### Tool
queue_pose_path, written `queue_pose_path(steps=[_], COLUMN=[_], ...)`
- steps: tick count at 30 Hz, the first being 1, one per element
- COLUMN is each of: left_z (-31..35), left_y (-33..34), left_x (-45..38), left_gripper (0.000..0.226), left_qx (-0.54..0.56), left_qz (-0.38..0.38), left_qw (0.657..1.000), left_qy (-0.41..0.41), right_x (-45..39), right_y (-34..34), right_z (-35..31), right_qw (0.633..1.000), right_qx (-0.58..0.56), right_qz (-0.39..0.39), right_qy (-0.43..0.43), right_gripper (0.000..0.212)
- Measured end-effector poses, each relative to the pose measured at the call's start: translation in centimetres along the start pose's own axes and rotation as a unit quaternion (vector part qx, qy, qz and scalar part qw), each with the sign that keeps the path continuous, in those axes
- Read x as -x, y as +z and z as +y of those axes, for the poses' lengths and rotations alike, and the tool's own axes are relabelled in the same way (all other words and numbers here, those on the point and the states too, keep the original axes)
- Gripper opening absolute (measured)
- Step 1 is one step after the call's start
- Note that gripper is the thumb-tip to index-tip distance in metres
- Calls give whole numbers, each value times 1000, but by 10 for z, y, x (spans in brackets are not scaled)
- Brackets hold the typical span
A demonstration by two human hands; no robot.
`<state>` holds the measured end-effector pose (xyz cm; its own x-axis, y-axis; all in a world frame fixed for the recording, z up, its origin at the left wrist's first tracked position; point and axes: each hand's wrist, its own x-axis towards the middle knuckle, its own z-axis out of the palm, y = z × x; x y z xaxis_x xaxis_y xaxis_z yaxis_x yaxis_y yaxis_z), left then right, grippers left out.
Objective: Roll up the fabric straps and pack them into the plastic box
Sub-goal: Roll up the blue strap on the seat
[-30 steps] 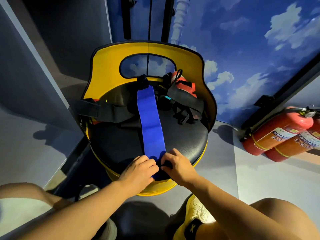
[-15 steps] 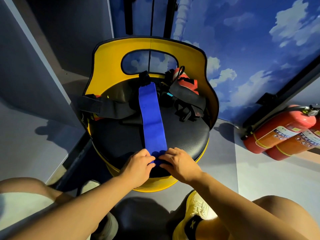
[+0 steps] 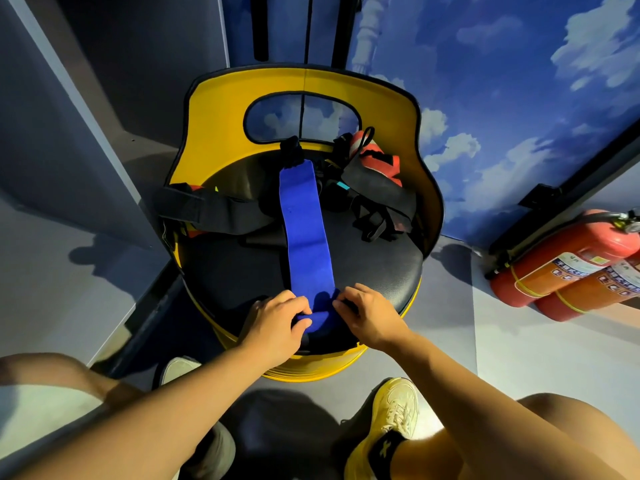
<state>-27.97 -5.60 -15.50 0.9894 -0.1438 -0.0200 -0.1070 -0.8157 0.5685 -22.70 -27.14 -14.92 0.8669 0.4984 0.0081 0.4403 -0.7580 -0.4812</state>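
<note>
Blue strap (image 3: 304, 237): near end, at 6 o'clock on seat (image 3: 374, 271), now turned over once. My left hand (image 3: 273, 323) and right hand (image 3: 367, 313) pinch the roll; rolling just begun

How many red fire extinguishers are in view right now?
2: one red fire extinguisher lies on the floor at right, the second red fire extinguisher alongside it, nearer the camera, partly cropped.

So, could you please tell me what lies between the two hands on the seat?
In the head view, the blue strap's rolled near end lies between left hand and right hand.
</note>
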Motion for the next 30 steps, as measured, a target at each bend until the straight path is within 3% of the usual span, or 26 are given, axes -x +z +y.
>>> queue_pose_path(steps=[4,8,12,16,20,23,25,30], left_z=[-2,-1,-2,-1,-1,-3,-5,-8], left_y=[-2,-8,-10,-13,-13,-12,-10,-9], left_x=[-1,-7,-14,-20,-16,-12,-12,-19], left_gripper=[18,13,9,8,8,36,49,44], left_qx=[-20,25,96,127,46,-36,-56,-3], left_qz=[-16,-34,-48,-52,13,5,-14,-7], left_qw=[1000,997,988,981,998,999,998,999], left_qy=[-4,-58,-114,-136,-50,17,8,-33], right_x=[-1,3,6,7,4,-1,-2,-6], right_y=[-7,-8,-4,0,4,5,6,9], right_z=[-5,-18,-15,-13,-8,-6,-7,-9], right_qw=[991,981,985,981,986,990,991,996], right_qx=[98,103,101,118,101,84,81,32], right_qz=[57,14,-13,8,-3,-3,2,40], right_qy=[-71,-165,-143,-155,-130,-111,-106,-77], right_gripper=[19,16,38,36,37,41,42,33])
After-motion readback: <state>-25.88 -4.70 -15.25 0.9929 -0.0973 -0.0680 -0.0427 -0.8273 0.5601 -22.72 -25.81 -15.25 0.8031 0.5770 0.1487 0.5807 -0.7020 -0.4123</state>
